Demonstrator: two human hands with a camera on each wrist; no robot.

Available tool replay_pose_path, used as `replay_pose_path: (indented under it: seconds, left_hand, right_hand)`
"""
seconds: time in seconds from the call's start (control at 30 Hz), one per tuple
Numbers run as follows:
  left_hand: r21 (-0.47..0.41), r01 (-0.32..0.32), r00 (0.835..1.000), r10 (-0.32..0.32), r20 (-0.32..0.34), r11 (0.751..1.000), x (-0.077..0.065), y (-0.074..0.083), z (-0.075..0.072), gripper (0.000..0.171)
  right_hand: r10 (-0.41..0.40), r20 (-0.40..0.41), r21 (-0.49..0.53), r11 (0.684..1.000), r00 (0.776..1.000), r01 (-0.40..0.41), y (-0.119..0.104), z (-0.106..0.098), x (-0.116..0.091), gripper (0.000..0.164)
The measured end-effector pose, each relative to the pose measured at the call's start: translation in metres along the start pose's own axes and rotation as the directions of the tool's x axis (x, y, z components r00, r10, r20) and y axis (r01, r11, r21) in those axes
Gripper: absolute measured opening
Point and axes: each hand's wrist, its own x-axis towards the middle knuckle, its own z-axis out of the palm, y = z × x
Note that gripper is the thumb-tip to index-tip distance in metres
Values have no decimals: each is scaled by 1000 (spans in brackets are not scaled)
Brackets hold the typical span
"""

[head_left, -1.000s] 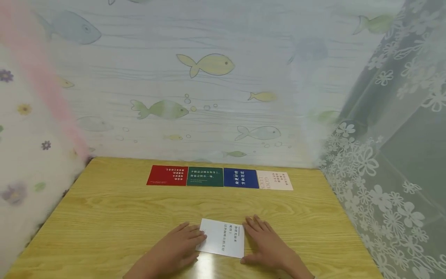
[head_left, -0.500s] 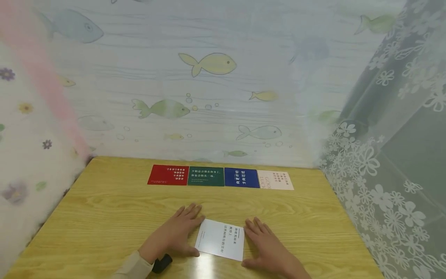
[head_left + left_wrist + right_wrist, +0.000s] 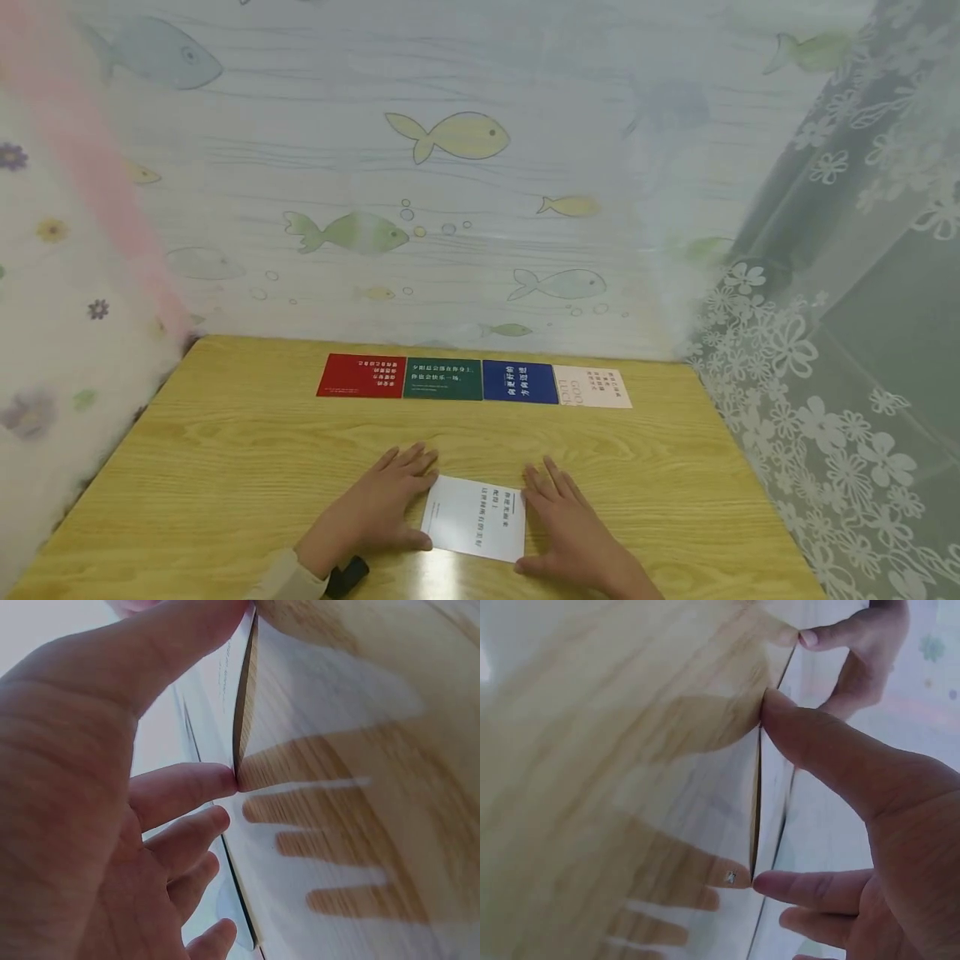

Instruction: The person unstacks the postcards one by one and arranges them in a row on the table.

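Observation:
A white card (image 3: 476, 518) with dark printed characters lies on the wooden table in front of the person, slightly turned. At its left edge is my left hand (image 3: 375, 508), fingers spread, its thumb at the near corner and index finger at the far one. My right hand (image 3: 566, 533) mirrors this on the right edge. In the left wrist view the card (image 3: 229, 682) has a slightly bowed edge between thumb tip and index fingertip. The right wrist view shows the thumb and index finger at opposite ends of the card's edge (image 3: 756, 817).
Along the back of the table (image 3: 247, 467) lie a red card (image 3: 362, 376), a green card (image 3: 442, 379), a blue card (image 3: 520, 382) and a pale pink card (image 3: 592, 387), side by side. Behind hangs a fish-patterned curtain (image 3: 450, 250); lace fabric (image 3: 795, 400) borders the right.
My left hand has shifted from over the card's left edge to its two left corners, with thumb and fingers spreading. The right hand and card have moved only slightly.

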Motion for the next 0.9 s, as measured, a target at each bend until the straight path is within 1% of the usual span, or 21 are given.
replay_pose_path:
  seconds: [0.13, 0.27, 0.47, 0.67, 0.9]
  left_hand:
    - [-6, 10, 1000, -10, 6, 1000, 1, 1, 0, 88]
    - [-15, 18, 1000, -18, 8, 1000, 1, 1, 0, 87]
    - [-27, 1, 1000, -1, -7, 1000, -2, 0, -1, 88]
    - [-12, -25, 999, 24, -28, 1000, -5, -4, 1, 92]
    - [5, -46, 998, 46, -38, 999, -3, -5, 1, 95]
  right_hand:
    - [21, -8, 31, 999, 1000, -21, -1, -1, 2, 86]
    - [44, 1, 42, 998, 999, -44, -1, -1, 3, 85]
    - [66, 0, 65, 996, 998, -66, 0, 0, 5, 84]
    - [78, -18, 67, 995, 997, -76, 0, -1, 4, 85]
    - [75, -49, 73, 995, 996, -72, -2, 0, 2, 85]
